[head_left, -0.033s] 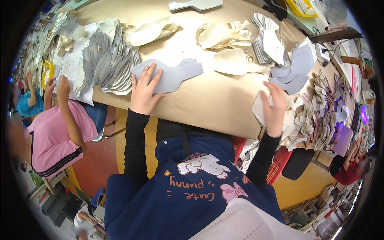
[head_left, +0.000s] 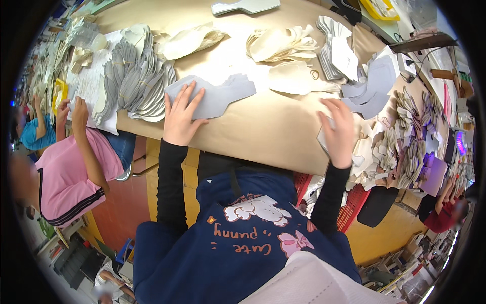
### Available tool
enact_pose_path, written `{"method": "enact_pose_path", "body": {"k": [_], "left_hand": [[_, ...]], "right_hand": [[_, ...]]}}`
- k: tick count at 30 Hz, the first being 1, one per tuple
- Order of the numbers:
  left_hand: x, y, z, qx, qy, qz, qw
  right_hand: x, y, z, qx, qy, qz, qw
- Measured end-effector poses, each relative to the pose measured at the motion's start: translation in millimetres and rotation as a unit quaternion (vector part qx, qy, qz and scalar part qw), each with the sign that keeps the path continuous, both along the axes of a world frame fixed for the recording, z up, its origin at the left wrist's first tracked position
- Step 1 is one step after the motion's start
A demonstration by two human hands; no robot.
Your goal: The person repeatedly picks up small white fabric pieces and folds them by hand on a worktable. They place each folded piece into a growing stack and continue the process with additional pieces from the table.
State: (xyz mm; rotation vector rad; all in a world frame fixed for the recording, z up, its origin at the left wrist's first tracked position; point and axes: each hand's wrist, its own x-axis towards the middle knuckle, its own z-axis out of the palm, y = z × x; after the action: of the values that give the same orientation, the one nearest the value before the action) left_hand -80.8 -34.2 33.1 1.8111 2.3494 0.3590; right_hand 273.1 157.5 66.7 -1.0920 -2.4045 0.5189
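Observation:
My left hand (head_left: 180,112) lies with spread fingers on a flat grey cut piece (head_left: 223,97) of sheet material, near the table's front edge. My right hand (head_left: 338,133) hovers by the table's right front corner, fingers apart and slightly blurred. Partly hidden beneath it is a small pale piece (head_left: 322,139); whether the hand touches it I cannot tell. Beyond the right hand lie overlapping grey-blue cut pieces (head_left: 369,93). Tied bundles of grey pieces (head_left: 132,76) stand left of my left hand.
Stacks of cream pieces (head_left: 283,43) and pale grey pieces (head_left: 338,48) lie farther back on the brown-covered table (head_left: 263,129). Loose pieces (head_left: 400,147) pile up at right, above a red basket (head_left: 353,207). A person in a pink shirt (head_left: 68,172) works close at left.
My right hand has shifted slightly left, toward the middle of the table. The left hand stays on the grey piece.

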Motion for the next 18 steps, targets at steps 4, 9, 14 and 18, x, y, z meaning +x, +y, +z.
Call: {"method": "enact_pose_path", "body": {"k": [4,9,14,18], "left_hand": [[0.8,-1.4,18.6,0.035,-0.062,-0.019,0.997],[19.2,-4.8,36.5,0.102,-0.218,-0.094,0.966],[79.1,14.4,14.4,0.047,-0.268,-0.176,0.946],[105.4,34.7,6.0,0.100,-0.355,-0.099,0.924]], "right_hand": [[-55.8,12.0,-24.1,0.103,-0.024,0.046,0.993],[-67.5,25.8,-25.9,0.049,0.082,-0.013,0.995],[-55.6,23.4,-3.9,0.022,0.181,-0.041,0.982],[-49.8,-1.2,8.7,0.103,0.184,0.020,0.977]]}}
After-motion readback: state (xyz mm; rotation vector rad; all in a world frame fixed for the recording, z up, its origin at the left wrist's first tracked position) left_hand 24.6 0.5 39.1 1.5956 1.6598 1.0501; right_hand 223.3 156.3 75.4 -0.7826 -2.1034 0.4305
